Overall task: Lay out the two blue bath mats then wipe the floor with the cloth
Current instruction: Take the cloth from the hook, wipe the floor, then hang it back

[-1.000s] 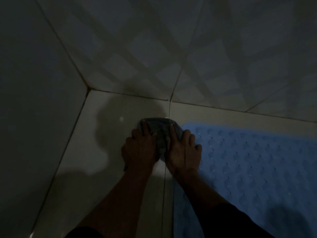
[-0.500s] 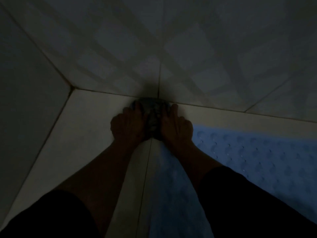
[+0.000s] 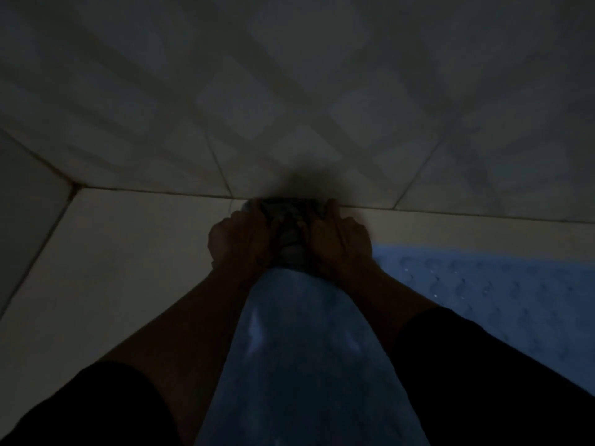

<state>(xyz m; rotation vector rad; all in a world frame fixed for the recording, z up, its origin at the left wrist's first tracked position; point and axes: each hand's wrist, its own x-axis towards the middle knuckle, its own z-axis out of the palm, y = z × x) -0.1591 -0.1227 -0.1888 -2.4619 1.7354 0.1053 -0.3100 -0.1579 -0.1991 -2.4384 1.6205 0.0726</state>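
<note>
Cloth (image 3: 289, 230), dark and bunched, is pressed onto the pale tiled floor (image 3: 122, 284) just above the centre of the view, its far edge touching the joint where the floor meets the tiled wall (image 3: 289, 91) at twelve o'clock. It is flanked by both hands. The left hand (image 3: 241, 243) is laid palm down on the cloth's nine o'clock side, the right hand (image 3: 341, 243) on its three o'clock side, and a strip of cloth is left showing between them. The fingers (image 3: 333, 210) of the right hand are stretched forward toward the wall and lie flat over the cloth; those of the left hand are also extended over it, though in the dim light it cannot be told whether their tips are curled into the fabric. Both forearms are held nearly straight, converging from the lower corners toward the cloth, with dark sleeves (image 3: 483, 365) at seven and five o'clock. A blue bath mat (image 3: 499, 291) with a raised bumpy pattern is spread on the floor from three to five o'clock, just beside the right hand. More blue mat surface (image 3: 299, 349) is seen between the forearms at six o'clock, its near end reaching the cloth; whether this is a second mat cannot be told.
</note>
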